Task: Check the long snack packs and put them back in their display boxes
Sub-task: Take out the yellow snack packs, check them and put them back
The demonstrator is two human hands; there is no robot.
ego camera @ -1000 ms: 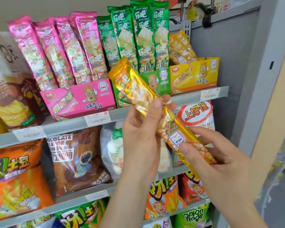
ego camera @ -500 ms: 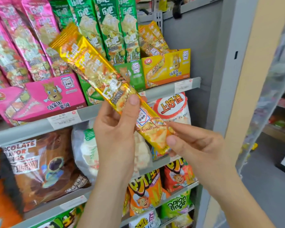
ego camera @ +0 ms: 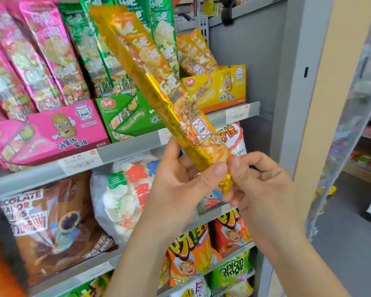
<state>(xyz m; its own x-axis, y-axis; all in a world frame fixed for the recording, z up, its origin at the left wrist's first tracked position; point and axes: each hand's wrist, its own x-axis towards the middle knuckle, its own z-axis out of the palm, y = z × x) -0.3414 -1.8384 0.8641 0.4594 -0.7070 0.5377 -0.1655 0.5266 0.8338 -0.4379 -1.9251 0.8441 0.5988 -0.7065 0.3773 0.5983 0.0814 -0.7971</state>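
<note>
Left hand (ego camera: 180,185) and right hand (ego camera: 261,189) pinch the lower end of the yellow snack pack (ego camera: 156,82); it slants up-left, its yellow display box (ego camera: 223,88) above, nearer the right hand.

Long yellow snack pack (ego camera: 159,82) tilted up-left, both hands, left hand (ego camera: 180,185), right hand (ego camera: 259,185), pinching its lower end

A shop: grey shelves (ego camera: 124,150) with price tags (ego camera: 79,161) and snack bags (ego camera: 51,228).
</note>
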